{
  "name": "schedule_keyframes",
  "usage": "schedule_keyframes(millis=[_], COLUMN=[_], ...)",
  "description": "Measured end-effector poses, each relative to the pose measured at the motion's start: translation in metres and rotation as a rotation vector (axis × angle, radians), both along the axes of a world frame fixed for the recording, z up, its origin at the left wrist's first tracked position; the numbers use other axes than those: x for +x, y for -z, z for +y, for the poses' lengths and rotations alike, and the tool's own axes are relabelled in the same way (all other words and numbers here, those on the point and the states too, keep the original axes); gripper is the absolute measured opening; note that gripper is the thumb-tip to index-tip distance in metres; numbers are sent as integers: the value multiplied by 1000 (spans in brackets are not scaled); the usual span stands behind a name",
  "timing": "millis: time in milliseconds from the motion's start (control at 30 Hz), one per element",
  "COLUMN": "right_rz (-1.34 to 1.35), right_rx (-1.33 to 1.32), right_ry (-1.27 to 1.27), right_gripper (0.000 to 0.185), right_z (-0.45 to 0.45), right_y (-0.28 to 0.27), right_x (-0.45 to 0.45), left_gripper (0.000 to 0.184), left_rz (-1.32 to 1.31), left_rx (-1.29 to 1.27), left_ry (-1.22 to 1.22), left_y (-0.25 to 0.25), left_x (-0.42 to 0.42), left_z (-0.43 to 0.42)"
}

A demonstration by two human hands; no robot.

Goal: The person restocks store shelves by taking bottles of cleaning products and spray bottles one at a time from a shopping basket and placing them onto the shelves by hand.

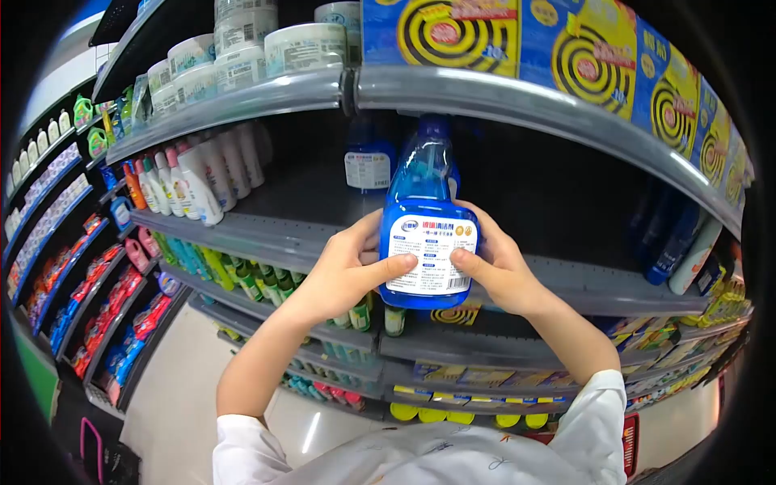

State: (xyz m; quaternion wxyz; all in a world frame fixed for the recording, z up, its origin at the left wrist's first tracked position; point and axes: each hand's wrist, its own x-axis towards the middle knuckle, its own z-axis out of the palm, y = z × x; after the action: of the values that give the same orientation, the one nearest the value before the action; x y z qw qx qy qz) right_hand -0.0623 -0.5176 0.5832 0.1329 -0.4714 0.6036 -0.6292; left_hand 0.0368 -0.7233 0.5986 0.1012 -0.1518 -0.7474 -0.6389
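A blue bottle of glass cleaner [428, 214] is held up in front of the shelf, its white label with printed text and a barcode facing me. My left hand [349, 263] grips its left side, thumb lying across the label. On the opposite side my right hand [503, 263] clasps it, thumb also on the label. The bottle's top leans away from me, toward the shelf. Behind it, another blue bottle [369, 167] with a white label stands on the shelf, partly in shadow.
White bottles [198, 182] line the shelf's left part. Above are round white tubs [304, 48] and boxes with coil pictures [461, 34]. At the right, a dark blue bottle [672, 242] leans beside a white one. Green bottles [246, 279] fill the shelf below. A metal shelf lip [541, 97] runs overhead.
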Motion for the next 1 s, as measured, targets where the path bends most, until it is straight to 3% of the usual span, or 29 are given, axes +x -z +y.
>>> schedule_keyframes(millis=[467, 767, 1000], right_rz=[239, 235, 258], right_rx=[150, 339, 323], right_ry=[227, 228, 268], right_gripper=[78, 79, 79], right_z=[-26, -29, -29], right_y=[-1, -7, -6], right_x=[-49, -51, -40], left_gripper=[76, 70, 70], left_rz=[89, 162, 199], left_rx=[-52, -211, -419], left_ry=[110, 81, -21], left_y=[14, 22, 14], left_x=[-82, -85, -66], left_z=[-43, -50, -54])
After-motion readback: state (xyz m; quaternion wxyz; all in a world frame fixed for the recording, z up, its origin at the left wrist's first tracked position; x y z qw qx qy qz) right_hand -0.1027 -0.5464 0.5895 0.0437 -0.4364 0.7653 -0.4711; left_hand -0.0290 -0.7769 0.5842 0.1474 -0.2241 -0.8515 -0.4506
